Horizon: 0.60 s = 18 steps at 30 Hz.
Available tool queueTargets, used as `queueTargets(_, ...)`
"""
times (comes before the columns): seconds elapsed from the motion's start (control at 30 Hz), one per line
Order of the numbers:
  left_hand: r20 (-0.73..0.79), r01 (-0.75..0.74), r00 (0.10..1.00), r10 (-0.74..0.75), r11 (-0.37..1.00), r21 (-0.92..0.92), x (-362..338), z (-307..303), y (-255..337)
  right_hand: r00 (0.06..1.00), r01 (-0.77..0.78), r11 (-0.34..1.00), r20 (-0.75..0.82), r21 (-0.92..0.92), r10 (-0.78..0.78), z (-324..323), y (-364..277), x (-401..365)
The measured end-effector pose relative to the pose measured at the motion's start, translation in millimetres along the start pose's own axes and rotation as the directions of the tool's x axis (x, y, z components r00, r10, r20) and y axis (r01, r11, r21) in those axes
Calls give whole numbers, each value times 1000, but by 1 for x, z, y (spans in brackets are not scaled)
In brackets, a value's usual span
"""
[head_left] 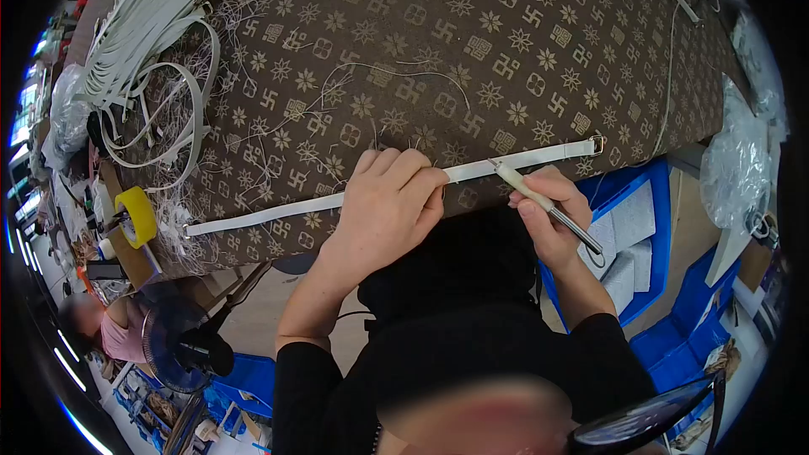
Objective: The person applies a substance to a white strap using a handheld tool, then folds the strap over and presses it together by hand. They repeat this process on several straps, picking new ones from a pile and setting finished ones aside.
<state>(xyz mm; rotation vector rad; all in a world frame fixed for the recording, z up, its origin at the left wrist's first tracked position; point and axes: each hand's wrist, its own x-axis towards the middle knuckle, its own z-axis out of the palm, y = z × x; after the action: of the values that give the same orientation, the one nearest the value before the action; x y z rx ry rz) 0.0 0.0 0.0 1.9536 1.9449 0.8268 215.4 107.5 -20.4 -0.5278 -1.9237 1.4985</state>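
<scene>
The right hand (pixel 552 206) grasps a pen-like tool (pixel 548 205), its tip close to a white strap (pixel 518 160); the left hand (pixel 392 202) curls over the strap, its exact hold hidden. The strap lies along the patterned cloth's (pixel 404 109) near edge, its buckle (pixel 598 145) rightmost, with bundled pale straps (pixel 143 46) at far left.

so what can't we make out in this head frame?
Head view: the stretch of white strap under the left hand, and how its fingertips meet it; the hand covers both.
Head view: whether the tip of the pen-like tool in the right hand touches the strap; too small.
Head view: the full extent of the pale strap bundle; cut off by the top edge.
Head view: any print on the papers; too small.
</scene>
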Motion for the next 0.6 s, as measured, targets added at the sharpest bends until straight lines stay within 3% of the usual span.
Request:
queueTargets(0.1,-15,18,1000,-18,1000,10,5,-1,5,999,-24,998,-27,61,25,-1,2,-1)
queueTargets(0.17,-10,88,996,-89,993,-77,7,-6,9,996,-53,995,-62,90,59,2,2,-2)
queueTargets(0.27,-18,46,999,-45,999,9,10,-5,12,995,-53,991,-76,123,63,3,4,-2)
queueTargets(0.6,-26,46,999,-46,999,-9,-3,-7,4,995,-54,991,-79,124,65,5,3,1)
